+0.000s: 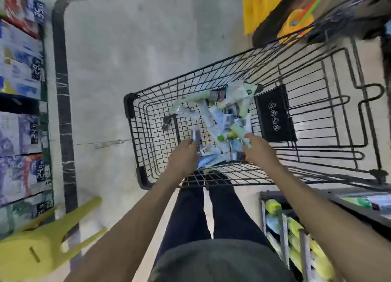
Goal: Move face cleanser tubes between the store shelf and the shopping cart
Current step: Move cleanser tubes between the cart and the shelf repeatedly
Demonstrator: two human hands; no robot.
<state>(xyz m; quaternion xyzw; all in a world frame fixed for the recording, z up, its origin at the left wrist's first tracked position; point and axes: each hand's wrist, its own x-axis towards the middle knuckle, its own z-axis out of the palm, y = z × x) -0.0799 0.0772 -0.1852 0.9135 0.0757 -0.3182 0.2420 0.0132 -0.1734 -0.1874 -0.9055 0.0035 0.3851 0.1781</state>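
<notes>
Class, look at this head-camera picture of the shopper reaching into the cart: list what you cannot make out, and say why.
- Labels on the face cleanser tubes in the cart: blurred and too small.
- How many tubes: they overlap in a heap.
- Left hand grip on the dark tube: fingers hidden behind the hand.
- Right hand fingertips: blurred among the tubes.
- Shelf boxes at left: blurred, cut off by the edge.

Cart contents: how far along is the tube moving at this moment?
A pile of tubes already lies in the black wire cart, but one picture does not show which way they are going. In hand: the left hand holds a blurred tube, and the right hand grips a pale green tube, both over the pile. Left to do: most tubes are loose in the cart, and products show on the shelf lower right.
</notes>
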